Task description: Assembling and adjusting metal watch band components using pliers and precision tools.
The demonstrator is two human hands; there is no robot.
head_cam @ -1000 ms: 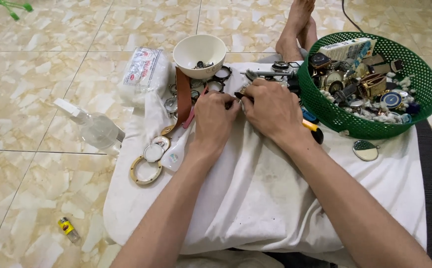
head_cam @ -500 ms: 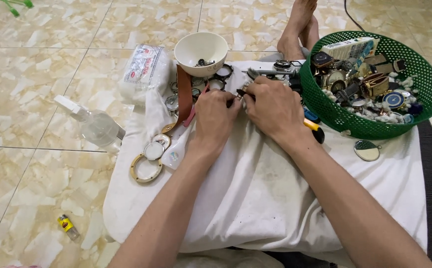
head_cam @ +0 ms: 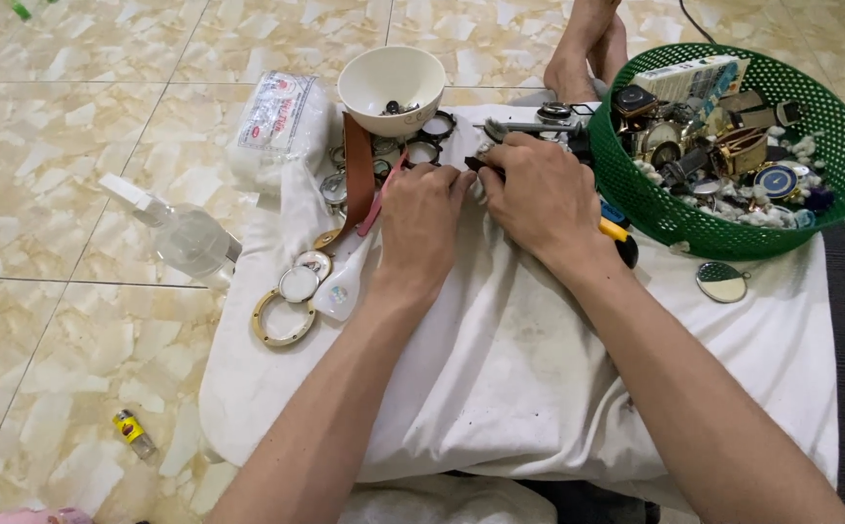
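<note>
Both hands, left hand (head_cam: pixel 421 225) and right hand (head_cam: pixel 537 197), pinch a small dark watch part (head_cam: pixel 473 166) at upper centre over the white cloth (head_cam: pixel 539 369); a slipped grip could flick it toward the green basket (head_cam: pixel 835 146).

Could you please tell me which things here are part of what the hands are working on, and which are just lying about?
In hand:
- left hand and right hand, pinched together on a small dark part
- white cloth beneath them

Lying about:
- green plastic basket of watch parts
- white bowl
- clear spray bottle
- brown leather strap
- small yellow-capped vial
</note>
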